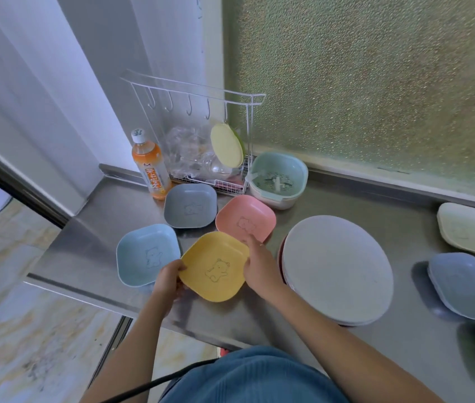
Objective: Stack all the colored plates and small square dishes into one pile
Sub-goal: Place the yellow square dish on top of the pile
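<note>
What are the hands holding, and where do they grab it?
Both hands hold the yellow square dish by its rim: the left hand at its left corner, the right hand at its right edge.

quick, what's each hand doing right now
Left hand: closed on the left edge of the yellow square plastic dish.
Right hand: closed on the right edge of the same dish.

Four square dishes [214, 266] cluster near the surface's [108, 216] left edge; the plate pile [338, 269] lies right of them.
</note>
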`<control>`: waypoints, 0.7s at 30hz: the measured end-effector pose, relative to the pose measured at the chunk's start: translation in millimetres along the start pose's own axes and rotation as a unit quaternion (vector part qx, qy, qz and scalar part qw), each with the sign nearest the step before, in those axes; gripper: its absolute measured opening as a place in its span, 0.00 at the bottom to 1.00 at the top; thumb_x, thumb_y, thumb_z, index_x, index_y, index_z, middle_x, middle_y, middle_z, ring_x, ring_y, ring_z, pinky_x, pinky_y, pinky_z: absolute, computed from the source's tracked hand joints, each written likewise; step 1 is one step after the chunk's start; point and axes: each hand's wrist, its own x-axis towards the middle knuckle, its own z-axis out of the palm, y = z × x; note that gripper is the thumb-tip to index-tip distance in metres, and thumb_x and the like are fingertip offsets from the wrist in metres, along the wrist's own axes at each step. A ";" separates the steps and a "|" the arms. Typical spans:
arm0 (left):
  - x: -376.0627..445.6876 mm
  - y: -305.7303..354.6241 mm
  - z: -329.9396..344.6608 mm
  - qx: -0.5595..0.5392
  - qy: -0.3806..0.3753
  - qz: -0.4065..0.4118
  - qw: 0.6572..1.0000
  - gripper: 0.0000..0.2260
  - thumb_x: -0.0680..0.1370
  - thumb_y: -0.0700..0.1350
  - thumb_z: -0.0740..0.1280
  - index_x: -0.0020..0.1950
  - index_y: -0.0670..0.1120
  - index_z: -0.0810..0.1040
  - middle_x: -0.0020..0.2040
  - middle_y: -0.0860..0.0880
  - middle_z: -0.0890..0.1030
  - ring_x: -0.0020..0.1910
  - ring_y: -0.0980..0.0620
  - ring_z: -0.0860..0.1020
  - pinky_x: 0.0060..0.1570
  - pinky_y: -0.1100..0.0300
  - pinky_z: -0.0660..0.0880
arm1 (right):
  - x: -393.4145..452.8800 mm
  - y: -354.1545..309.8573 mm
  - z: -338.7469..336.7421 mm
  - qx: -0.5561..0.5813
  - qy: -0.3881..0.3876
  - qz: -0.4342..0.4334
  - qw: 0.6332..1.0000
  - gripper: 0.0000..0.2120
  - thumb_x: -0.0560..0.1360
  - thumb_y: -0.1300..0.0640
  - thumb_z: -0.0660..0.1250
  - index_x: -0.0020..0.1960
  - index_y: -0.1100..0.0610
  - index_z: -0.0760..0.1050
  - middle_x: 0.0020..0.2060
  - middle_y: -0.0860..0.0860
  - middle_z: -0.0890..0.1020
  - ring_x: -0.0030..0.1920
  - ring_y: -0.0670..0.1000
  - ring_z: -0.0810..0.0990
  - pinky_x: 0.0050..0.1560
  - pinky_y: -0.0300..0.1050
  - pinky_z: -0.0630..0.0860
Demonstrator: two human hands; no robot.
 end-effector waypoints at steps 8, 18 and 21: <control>-16.0 32.2 64.8 0.151 -0.130 0.191 0.961 0.09 0.79 0.46 0.63 0.39 0.46 0.76 0.26 0.47 0.73 0.19 0.57 0.71 0.23 0.64 0.64 | 10.4 27.8 -79.0 0.036 0.220 0.032 0.974 0.11 0.77 0.66 0.59 0.56 0.56 0.74 0.49 0.54 0.82 0.50 0.57 0.78 0.47 0.49 0.73; -59.7 36.1 182.3 0.431 -0.228 0.308 0.817 0.22 0.74 0.39 0.59 0.67 0.44 0.60 0.45 0.38 0.82 0.44 0.40 0.81 0.48 0.47 0.78 | -19.9 133.5 -138.8 0.025 0.277 0.141 0.950 0.17 0.76 0.70 0.55 0.56 0.59 0.79 0.53 0.58 0.82 0.55 0.58 0.78 0.52 0.43 0.69; -61.5 29.8 192.5 0.480 -0.227 0.306 0.790 0.24 0.75 0.40 0.59 0.71 0.42 0.57 0.54 0.37 0.78 0.51 0.38 0.78 0.46 0.53 0.74 | -24.2 142.5 -135.8 0.017 0.260 0.160 0.952 0.23 0.74 0.73 0.53 0.59 0.58 0.79 0.57 0.57 0.81 0.58 0.58 0.77 0.59 0.48 0.71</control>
